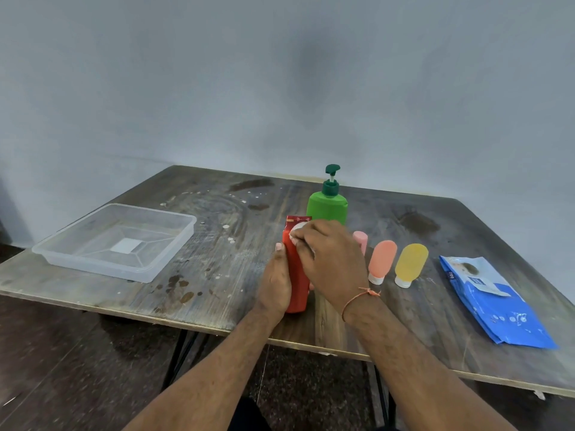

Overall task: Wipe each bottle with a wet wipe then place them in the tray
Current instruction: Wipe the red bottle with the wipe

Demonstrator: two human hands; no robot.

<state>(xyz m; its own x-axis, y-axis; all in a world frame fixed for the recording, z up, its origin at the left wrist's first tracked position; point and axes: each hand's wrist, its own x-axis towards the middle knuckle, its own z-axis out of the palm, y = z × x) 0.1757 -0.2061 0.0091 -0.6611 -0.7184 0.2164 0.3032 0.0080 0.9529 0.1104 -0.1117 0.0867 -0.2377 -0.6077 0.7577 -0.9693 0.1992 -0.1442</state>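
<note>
Head view: our left hand (275, 279) grips red bottle (295, 287); right hand (331, 259) pinches wipe (299, 228). Risk: slippery bottle tipping off table edge (217, 326).

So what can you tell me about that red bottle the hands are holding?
The red bottle is tall, smooth and plastic-looking, with a darker red top end that carries small markings. It stands upright near the front edge of the wooden table, just in front of the green pump bottle. The left hand holds its side, and the right hand presses a white wet wipe against its upper part.
</note>
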